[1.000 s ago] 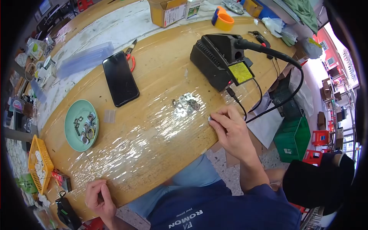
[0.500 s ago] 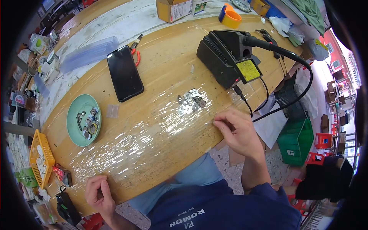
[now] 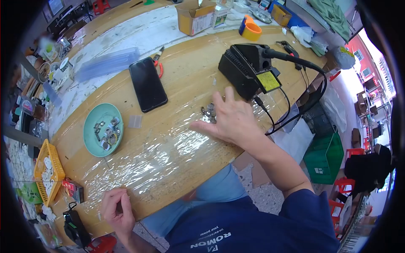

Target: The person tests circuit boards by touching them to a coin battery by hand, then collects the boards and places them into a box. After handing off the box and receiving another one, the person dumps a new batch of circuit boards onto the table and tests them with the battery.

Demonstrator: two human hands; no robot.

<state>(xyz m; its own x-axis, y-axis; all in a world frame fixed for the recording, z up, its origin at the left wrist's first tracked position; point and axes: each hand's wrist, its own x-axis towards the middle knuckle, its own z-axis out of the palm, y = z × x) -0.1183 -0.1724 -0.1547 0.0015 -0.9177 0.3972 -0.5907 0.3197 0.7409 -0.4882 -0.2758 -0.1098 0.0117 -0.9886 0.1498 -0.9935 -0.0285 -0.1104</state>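
Observation:
My right hand [image 3: 234, 118] is spread palm-down over a small pile of metal parts [image 3: 206, 111], with its fingers apart. It covers most of the pile; a few bits show at its left side. At the near table edge rests my left hand [image 3: 118, 213], fingers curled in toward the thumb. Whatever it may hold is hidden. Further left stands a green plate [image 3: 88, 139] with several small metal pieces [image 3: 110, 137] in it. Beside the plate lies a small clear plastic square [image 3: 135, 121]. A black phone [image 3: 147, 84] lies beyond it.
Beyond my right hand stands a black soldering station [image 3: 244, 67] with a yellow sponge [image 3: 268, 81] and cables. Red-handled pliers [image 3: 159, 63] lie by the phone. A yellow basket [image 3: 58, 162], a small box [image 3: 74, 190] and a black device [image 3: 75, 225] sit at the left edge.
My right hand has moved left and away from me, from beside the metal parts to over them, and its pinched fingers have spread. My left hand stays curled at the table edge.

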